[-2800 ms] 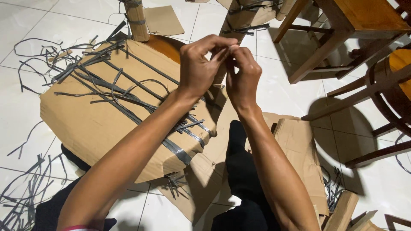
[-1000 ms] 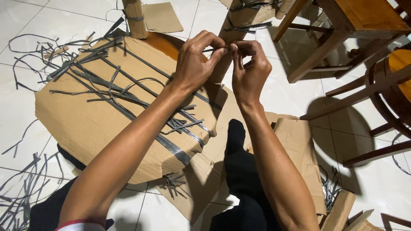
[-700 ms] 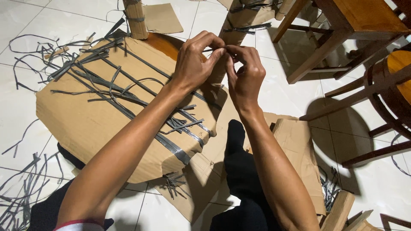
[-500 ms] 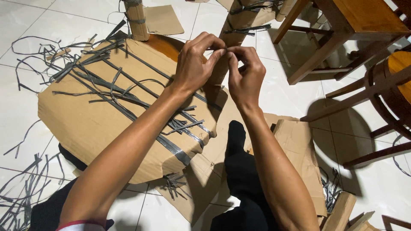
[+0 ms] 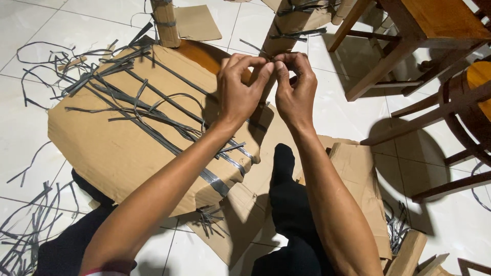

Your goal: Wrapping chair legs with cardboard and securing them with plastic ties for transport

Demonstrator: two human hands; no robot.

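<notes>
Above the taped carton (image 5: 128, 148), my left hand (image 5: 240, 92) and right hand (image 5: 295, 87) now sit lower, both pinching a grey strap (image 5: 254, 47), its end newly sticking out leftward.

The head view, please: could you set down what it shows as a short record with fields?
Left hand: fingers pinch a thin grey strap strip
Right hand: fingers meet the left's at the same strip
Below hands: cardboard-wrapped piece bound with grey straps
Floor: white tiles, loose strap offcuts, cardboard scraps
Right side: wooden chairs
</notes>
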